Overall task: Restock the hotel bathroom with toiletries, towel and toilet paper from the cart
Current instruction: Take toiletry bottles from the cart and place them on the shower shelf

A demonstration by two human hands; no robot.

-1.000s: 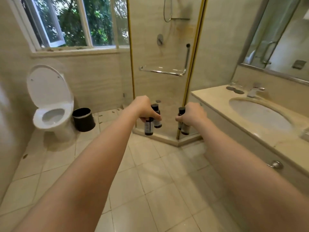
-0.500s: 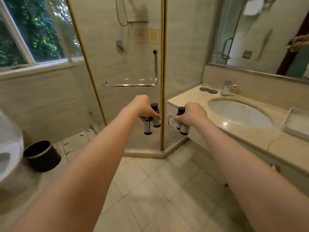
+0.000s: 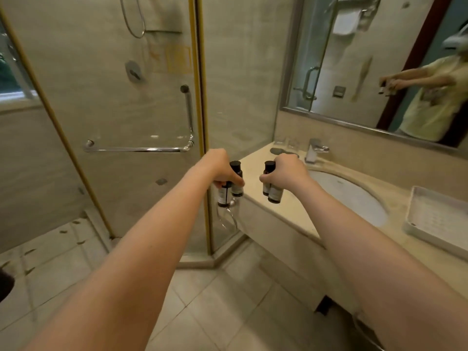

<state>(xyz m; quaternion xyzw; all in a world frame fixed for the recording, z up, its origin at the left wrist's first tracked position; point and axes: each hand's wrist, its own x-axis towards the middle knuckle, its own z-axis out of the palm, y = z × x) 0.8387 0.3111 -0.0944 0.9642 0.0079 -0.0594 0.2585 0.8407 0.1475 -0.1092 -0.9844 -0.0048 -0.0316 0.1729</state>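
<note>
Both bare arms are held out forward, nearly straight, knuckles up. The left grip (image 3: 222,171) is clamped round two dark bottles (image 3: 229,196), kept upright just left of the bench (image 3: 291,214) corner, before the shower glass (image 3: 126,110). The right grip (image 3: 286,173) is clamped round a second pair (image 3: 273,193), upright over the bench's end beside the sink (image 3: 354,198). A tray (image 3: 435,219) is set further right, a tap (image 3: 314,150) and mirror (image 3: 354,72) behind.
</note>
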